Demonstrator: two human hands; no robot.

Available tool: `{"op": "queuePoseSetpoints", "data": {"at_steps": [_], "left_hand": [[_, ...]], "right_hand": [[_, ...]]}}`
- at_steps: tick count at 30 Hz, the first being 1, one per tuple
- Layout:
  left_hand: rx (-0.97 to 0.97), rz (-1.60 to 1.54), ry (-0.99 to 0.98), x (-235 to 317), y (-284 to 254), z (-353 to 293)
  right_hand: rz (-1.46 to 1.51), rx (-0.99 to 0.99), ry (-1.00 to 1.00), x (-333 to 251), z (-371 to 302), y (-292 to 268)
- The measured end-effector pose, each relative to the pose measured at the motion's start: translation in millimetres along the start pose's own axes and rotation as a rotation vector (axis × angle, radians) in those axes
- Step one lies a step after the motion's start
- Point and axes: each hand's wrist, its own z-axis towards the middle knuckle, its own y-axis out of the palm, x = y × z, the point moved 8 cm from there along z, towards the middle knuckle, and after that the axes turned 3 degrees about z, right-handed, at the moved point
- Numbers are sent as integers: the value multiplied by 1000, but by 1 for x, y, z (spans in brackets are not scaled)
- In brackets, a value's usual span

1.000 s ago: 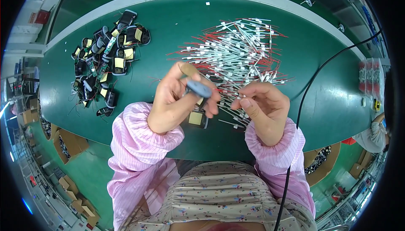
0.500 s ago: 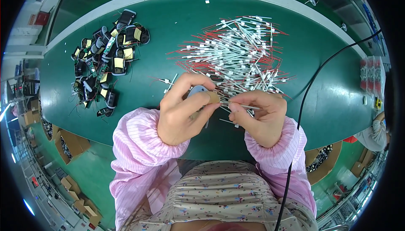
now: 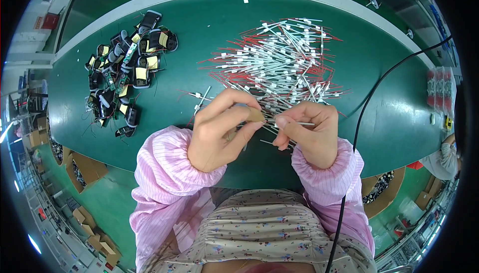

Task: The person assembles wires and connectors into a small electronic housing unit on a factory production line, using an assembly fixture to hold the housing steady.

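Note:
My left hand (image 3: pixel 219 133) is closed over a rounded grey part, mostly hidden behind the fingers. A small tan piece (image 3: pixel 256 115) shows at its fingertips; whether it belongs to the part or covers a finger I cannot tell. Close by on the right, my right hand (image 3: pixel 314 131) pinches a thin pale stick (image 3: pixel 305 124) between thumb and fingers, its inner end near the left fingertips. Beyond both hands lies a heap of similar thin sticks (image 3: pixel 279 66) with white blocks and red wires. A few sticks lie loose beside and under the hands.
At the left of the green table (image 3: pixel 189 73) sits a heap of black and grey housings (image 3: pixel 142 76) with yellow pads, green boards and wires. A black cable (image 3: pixel 360 118) hangs down past my right arm. Cardboard boxes (image 3: pixel 87 173) stand on the floor.
My right hand has shifted slightly right and its fingers have curled in more, still pinching the stick. My left hand stays nearly in place, with the grey part less visible.

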Motion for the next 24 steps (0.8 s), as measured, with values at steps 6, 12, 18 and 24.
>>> {"op": "queuePoseSetpoints", "data": {"at_steps": [6, 12, 18, 24], "left_hand": [[73, -331, -248, -20, -7, -5], [103, -583, -449, -30, 6, -15], [11, -392, -200, -20, 6, -12], [18, -457, -319, -20, 7, -12]], "right_hand": [[247, -29, -132, -3, 0, -4], [3, -88, -309, -8, -1, 21], [-222, 73, -444, -18, -7, 17], [-204, 93, -449, -18, -9, 11]]}}
